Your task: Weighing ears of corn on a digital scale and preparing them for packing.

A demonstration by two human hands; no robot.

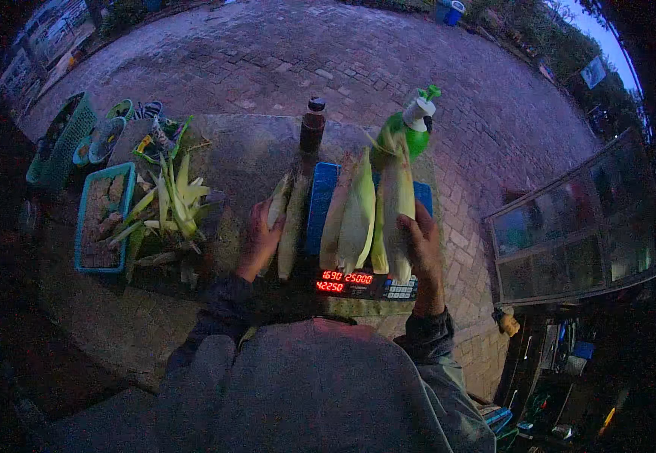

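A digital weighing scale with a blue tray (321,187) and lit red digits stands before me. Several ears of corn in pale green husks (357,221) lie side by side across its tray. My right hand (423,243) grips the rightmost husked ear (398,209), over the tray's right side. Left of the scale, my left hand (264,232) has its fingers around a smaller husked ear (278,201). Another ear (291,238) lies beside that one, between my left hand and the tray. Loose green husks (178,198) are heaped farther left.
A dark bottle (312,127) and a green spray bottle (407,133) stand beyond the scale. Left are a teal rectangular basket (131,192) holding brown lumps, a green mesh basket (67,141) and smaller containers. A glass-paned cabinet (565,226) stands at the right.
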